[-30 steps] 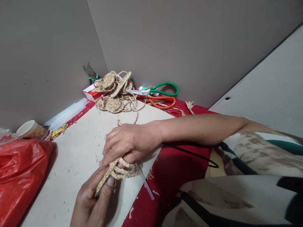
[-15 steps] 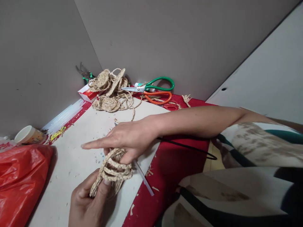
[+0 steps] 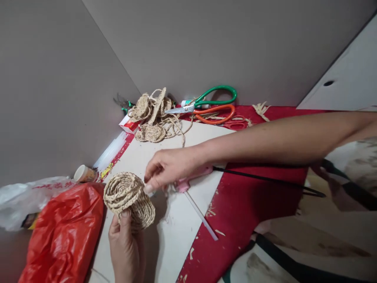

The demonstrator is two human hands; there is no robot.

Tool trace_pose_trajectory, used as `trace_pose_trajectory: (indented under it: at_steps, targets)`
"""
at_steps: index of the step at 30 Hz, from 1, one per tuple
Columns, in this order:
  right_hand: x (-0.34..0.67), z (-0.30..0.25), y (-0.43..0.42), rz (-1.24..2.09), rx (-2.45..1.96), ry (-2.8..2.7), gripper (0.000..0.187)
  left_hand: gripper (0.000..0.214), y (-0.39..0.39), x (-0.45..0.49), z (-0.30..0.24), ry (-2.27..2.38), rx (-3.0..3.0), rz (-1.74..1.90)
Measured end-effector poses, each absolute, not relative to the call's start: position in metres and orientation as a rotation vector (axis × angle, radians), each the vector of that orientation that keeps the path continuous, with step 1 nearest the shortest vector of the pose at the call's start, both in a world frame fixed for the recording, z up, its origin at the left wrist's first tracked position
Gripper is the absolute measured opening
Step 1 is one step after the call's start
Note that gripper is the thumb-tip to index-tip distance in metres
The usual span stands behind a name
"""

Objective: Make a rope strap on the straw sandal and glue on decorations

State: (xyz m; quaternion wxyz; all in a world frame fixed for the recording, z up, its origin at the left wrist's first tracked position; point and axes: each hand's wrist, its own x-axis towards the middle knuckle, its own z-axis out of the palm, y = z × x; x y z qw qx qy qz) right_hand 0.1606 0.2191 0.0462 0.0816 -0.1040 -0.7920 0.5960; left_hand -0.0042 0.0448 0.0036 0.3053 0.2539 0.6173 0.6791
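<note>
The left hand (image 3: 126, 245) is clamped on a coiled straw piece (image 3: 131, 198), thumb in front and fingers behind at the lower edge; the piece is raised above and ahead of that hand. The right hand (image 3: 171, 169) is just beside the piece's right edge, fingers curled, thumb tip close to the rim; whether it touches or grips cannot be told.

A pink tool (image 3: 184, 185) lies beneath the right wrist, its translucent rod (image 3: 202, 216) crossing the edge of the white board (image 3: 176, 239) onto red cloth (image 3: 250, 196).

To the left hand's left, close by, a red bag (image 3: 64, 232) limits side room. Beyond the right hand, a stretch of board separates it from a straw pile (image 3: 151, 133) and scissors (image 3: 190, 108) along the wall.
</note>
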Motion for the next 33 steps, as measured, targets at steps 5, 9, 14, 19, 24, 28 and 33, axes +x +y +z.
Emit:
trace_pose_trajectory:
  at_steps: [5, 9, 14, 19, 24, 28, 33]
  targets:
    - [0.153, 0.05, 0.194, 1.665, -0.338, -2.372, 0.02, 0.048, 0.052, 0.004, 0.017, 1.539, 0.816, 1.813]
    - [0.152, 0.062, 0.187, 1.617, -0.388, -2.318, 0.011, 0.047, 0.053, 0.013, 0.031, 1.489, 0.905, 1.794]
    - [0.167, 0.076, 0.184, 1.752, -0.379, -2.358, 0.013, 0.045, 0.041, 0.019, 0.046, 1.514, 0.931, 1.754]
    - [0.173, 0.071, 0.167, 1.881, -0.431, -2.453, 0.017, 0.039, 0.027, 0.023, 0.04, 1.616, 0.932, 1.777]
    - [0.156, 0.048, 0.145, 1.877, -0.481, -2.447, 0.035, 0.038, 0.015, 0.026, 0.025, 1.713, 0.895, 1.823]
    - [0.138, 0.032, 0.133, 1.814, -0.519, -2.391, 0.037, 0.038, 0.007, 0.019, 0.015, 1.749, 0.842, 1.832]
    - [0.111, 0.02, 0.126, 1.763, -0.496, -2.384, 0.037, 0.039, 0.001, 0.002, 0.003, 1.828, 0.784, 1.891]
